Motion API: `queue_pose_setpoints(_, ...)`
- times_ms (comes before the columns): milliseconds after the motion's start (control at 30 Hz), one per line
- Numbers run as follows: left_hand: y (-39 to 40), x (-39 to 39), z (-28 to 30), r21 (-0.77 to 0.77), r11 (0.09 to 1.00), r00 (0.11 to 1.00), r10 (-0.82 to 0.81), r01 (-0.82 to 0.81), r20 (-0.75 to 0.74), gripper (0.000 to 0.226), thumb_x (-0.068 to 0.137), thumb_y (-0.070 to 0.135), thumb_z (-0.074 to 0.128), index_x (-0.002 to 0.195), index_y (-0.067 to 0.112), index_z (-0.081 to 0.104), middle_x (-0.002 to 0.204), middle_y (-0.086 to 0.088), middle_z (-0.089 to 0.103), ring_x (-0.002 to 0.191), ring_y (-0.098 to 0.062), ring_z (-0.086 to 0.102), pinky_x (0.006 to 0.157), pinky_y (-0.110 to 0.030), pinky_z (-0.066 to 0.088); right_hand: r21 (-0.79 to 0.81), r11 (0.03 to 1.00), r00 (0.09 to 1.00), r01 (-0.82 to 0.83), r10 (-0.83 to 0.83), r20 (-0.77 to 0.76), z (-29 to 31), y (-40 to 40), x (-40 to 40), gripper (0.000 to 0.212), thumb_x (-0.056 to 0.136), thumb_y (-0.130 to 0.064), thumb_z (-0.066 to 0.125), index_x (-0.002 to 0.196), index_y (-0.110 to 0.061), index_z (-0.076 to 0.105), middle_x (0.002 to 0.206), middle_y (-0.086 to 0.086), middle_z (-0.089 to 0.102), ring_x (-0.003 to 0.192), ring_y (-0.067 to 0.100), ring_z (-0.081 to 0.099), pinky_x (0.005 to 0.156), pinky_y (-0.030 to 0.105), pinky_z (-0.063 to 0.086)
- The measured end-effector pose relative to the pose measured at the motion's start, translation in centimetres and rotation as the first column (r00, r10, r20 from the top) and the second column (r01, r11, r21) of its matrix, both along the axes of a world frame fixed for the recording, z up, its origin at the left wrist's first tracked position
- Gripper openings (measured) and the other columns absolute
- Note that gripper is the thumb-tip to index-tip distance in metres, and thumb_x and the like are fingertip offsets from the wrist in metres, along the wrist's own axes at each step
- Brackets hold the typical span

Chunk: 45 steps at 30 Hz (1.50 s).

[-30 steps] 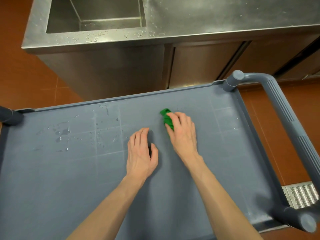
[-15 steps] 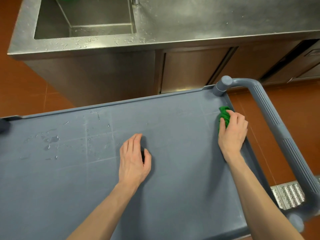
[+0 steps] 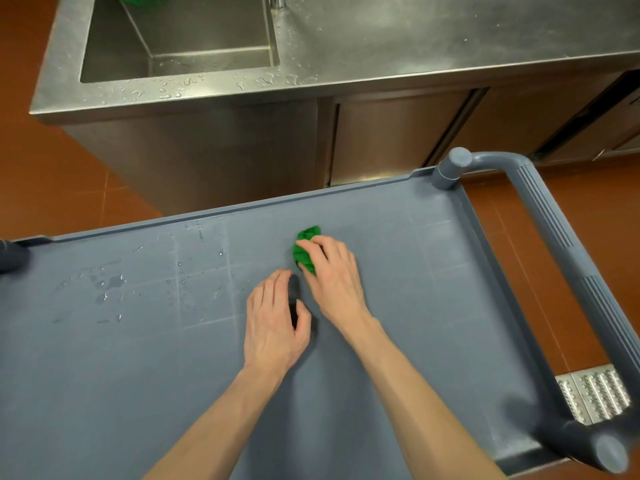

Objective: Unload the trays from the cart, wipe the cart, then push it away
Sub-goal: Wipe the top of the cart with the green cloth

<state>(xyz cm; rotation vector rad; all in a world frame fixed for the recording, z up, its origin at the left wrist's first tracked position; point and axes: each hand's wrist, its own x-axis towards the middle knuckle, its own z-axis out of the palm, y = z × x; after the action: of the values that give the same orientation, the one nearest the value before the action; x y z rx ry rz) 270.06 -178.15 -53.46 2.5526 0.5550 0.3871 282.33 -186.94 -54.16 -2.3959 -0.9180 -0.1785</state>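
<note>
The grey plastic cart (image 3: 398, 306) stood against a stainless steel sink counter (image 3: 415, 46), its top shelf bare of trays. The right hand (image 3: 332, 278) pressed a crumpled green cloth (image 3: 304, 247) onto the middle of the shelf, fingers curled over it. The left hand (image 3: 273, 323) rested palm down just beside it, fingers together and holding nothing. Water droplets (image 3: 110, 285) lay on the shelf's left part; the cart handle (image 3: 561, 244) ran along the right end

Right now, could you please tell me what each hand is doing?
Left hand: open, resting flat on the cart.
Right hand: holding the green cloth against the cart.
</note>
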Motion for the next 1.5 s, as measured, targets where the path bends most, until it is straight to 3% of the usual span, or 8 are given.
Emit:
queue_pose_setpoints(233,0.0,0.2,0.3,-0.027,0.999,1.0,-0.024,0.023,-0.018,0.05,0.092,0.02,0.052,0.138,0.003,0.057,0.135,-0.01,0.062,0.122,-0.029,0.056,0.109,-0.039,0.042,-0.084,0.964,0.968,0.251,-0.247,0.052,0.8,-3.9,6.1,0.039,0.096,-0.022,0.07,0.134,-0.018,0.062,0.124,0.007,0.061,0.103,0.03,0.055,0.08,0.044,0.047)
queue_pose_setpoints(367,-0.1,0.4,0.4,-0.043,0.999,0.999,-0.033,0.032,-0.024,0.05,0.092,0.02,0.052,0.139,0.004,0.056,0.136,-0.009,0.062,0.124,-0.028,0.055,0.11,-0.039,0.041,-0.133,0.878,0.888,0.459,-0.455,0.063,1.7,-8.2,11.1,0.032,0.099,-0.02,0.064,0.131,-0.016,0.062,0.124,0.011,0.061,0.102,0.036,0.056,0.08,0.047,0.047)
queue_pose_setpoints(567,-0.5,0.4,0.3,-0.031,0.999,0.999,-0.042,0.042,-0.022,0.05,0.091,0.017,0.055,0.138,0.003,0.057,0.135,-0.01,0.062,0.122,-0.03,0.057,0.108,-0.041,0.043,-0.107,0.728,0.733,0.678,-0.68,0.02,2.3,-12.1,14.3,0.033,0.104,-0.02,0.058,0.136,-0.013,0.057,0.134,0.012,0.057,0.119,0.038,0.052,0.096,0.049,0.043)
queue_pose_setpoints(667,-0.5,0.4,0.2,-0.02,0.999,0.999,-0.039,0.039,-0.018,0.05,0.09,0.018,0.055,0.138,0.003,0.057,0.135,-0.01,0.062,0.122,-0.03,0.056,0.108,-0.042,0.045,-0.064,0.746,0.747,0.663,-0.665,-0.022,2.2,-11.7,13.7,0.034,0.105,-0.02,0.055,0.139,-0.014,0.056,0.136,0.011,0.058,0.123,0.036,0.051,0.099,0.048,0.043)
queue_pose_setpoints(833,-0.2,0.3,0.1,0.008,1.0,0.999,-0.028,0.028,-0.022,0.05,0.091,0.021,0.053,0.137,0.004,0.058,0.135,-0.01,0.063,0.121,-0.03,0.057,0.109,-0.04,0.043,-0.061,0.859,0.861,0.509,-0.509,0.013,2.1,-10.8,12.6,0.032,0.103,-0.02,0.056,0.135,-0.015,0.059,0.13,0.007,0.061,0.115,0.033,0.053,0.094,0.045,0.044)
queue_pose_setpoints(1100,-0.2,1.9,0.1,0.138,0.986,0.993,-0.079,0.091,-0.088,0.053,0.095,0.033,0.052,0.14,0.005,0.057,0.139,-0.01,0.059,0.12,-0.031,0.056,0.107,-0.043,0.044,-0.032,0.885,0.884,0.464,-0.465,-0.038,2.1,-10.3,11.7,0.031,0.102,-0.018,0.06,0.133,-0.018,0.062,0.128,0.004,0.064,0.112,0.027,0.053,0.093,0.037,0.043)
queue_pose_setpoints(1333,-0.2,3.3,0.0,0.212,0.967,0.987,-0.118,0.139,-0.106,0.053,0.093,0.035,0.055,0.137,0.006,0.059,0.135,-0.011,0.06,0.116,-0.032,0.056,0.105,-0.044,0.042,-0.038,0.988,0.987,0.15,-0.152,-0.05,1.0,-9.4,4.2,0.04,0.098,-0.023,0.068,0.138,-0.02,0.063,0.135,0.0,0.062,0.123,0.023,0.054,0.097,0.037,0.046)
queue_pose_setpoints(1500,-0.2,4.3,0.3,0.249,0.959,0.99,-0.116,0.133,-0.081,0.045,0.091,0.034,0.056,0.127,0.009,0.064,0.12,-0.009,0.062,0.103,-0.032,0.056,0.094,-0.043,0.044,-0.044,0.964,0.965,0.261,-0.262,-0.022,0.9,-12.6,2.1,0.044,0.095,-0.016,0.073,0.138,-0.017,0.063,0.134,0.002,0.063,0.118,0.025,0.056,0.097,0.037,0.047)
